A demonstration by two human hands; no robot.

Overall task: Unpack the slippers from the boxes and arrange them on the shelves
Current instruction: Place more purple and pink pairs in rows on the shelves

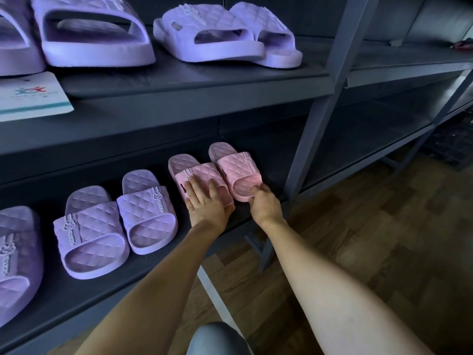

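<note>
A person arranging stock on a dark metal rack sets a pink pair on the lower shelf (158, 265), at the right-hand end of its row. The left grip (204, 201) lies open on the left pink slipper (202, 172), with fingers spread flat over the quilted strap and the thumb along the toe edge. It seems to pin the slipper in place while its partner is squared up. The right grip (265, 204) is closed in a pinch on the toe rim of the right pink slipper (238, 165), a hold suited to nudging or turning it into line.

Both slippers rest on the shelf, toes toward the aisle, and appear to touch along their inner sides. The right one sits a little deeper, so the pair does not yet look level. The lilac pair (115, 221) just beside them faces the same way, apparently the pattern being followed. More lilac slippers (225, 37) stand on the upper shelf (204, 80), near a printed card (30, 96). No box is in view. The pink pair lies close to the post (327, 98), which leaves little room to shift it right.
</note>
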